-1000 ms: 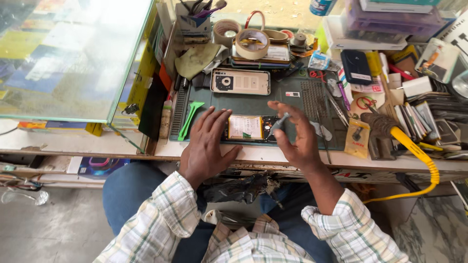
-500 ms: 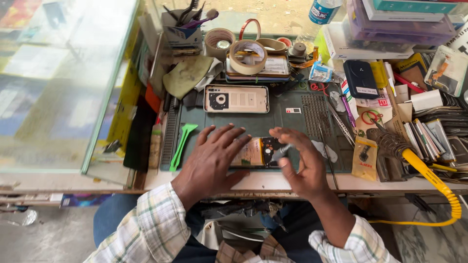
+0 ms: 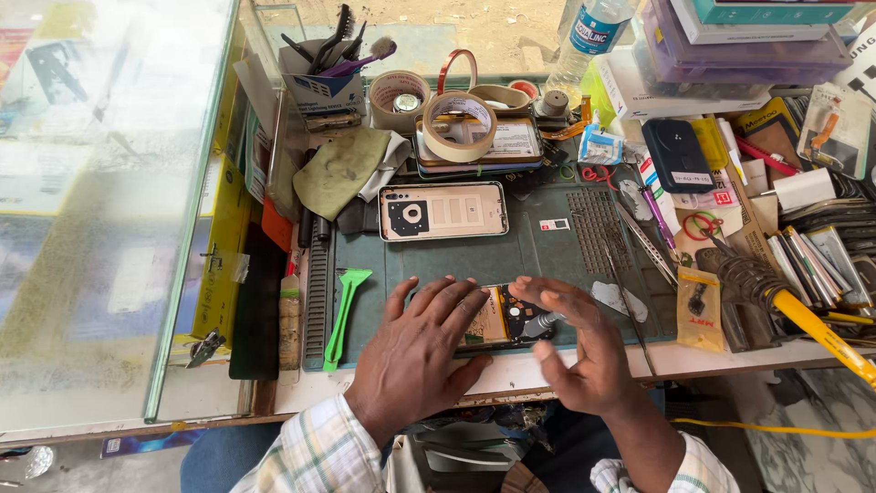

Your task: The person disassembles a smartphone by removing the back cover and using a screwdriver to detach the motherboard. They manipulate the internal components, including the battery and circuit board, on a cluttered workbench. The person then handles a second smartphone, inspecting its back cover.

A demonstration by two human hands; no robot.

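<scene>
The left hand (image 3: 415, 361) lies flat with fingers spread over the near end of an opened phone (image 3: 507, 317), pressing it to the green mat (image 3: 547, 251) at the bench's front edge. The right hand (image 3: 589, 351) hovers at the phone's other end, fingers loosely curled around a small silver tool (image 3: 543, 322) whose tip rests on the phone's exposed insides; how firmly it is pinched cannot be told. The phone sits between the two hands, its yellow and black interior showing. Left of the left hand a green pry tool (image 3: 343, 310) lies on the mat. To the right, a white pick (image 3: 611, 298) and tweezers (image 3: 646, 242) lie near a yellow-handled soldering iron (image 3: 803, 319). Farther up the mat rests a phone back cover (image 3: 443, 211), inner side up. Beyond it a tape roll (image 3: 459, 125) sits on a stack of phones (image 3: 511, 146), with a folded cloth (image 3: 339, 169) to the left and a cup of brushes (image 3: 324, 78) behind. A plastic bottle (image 3: 591, 32) stands at the far edge, and a glass counter (image 3: 109, 201) fills the left.
</scene>
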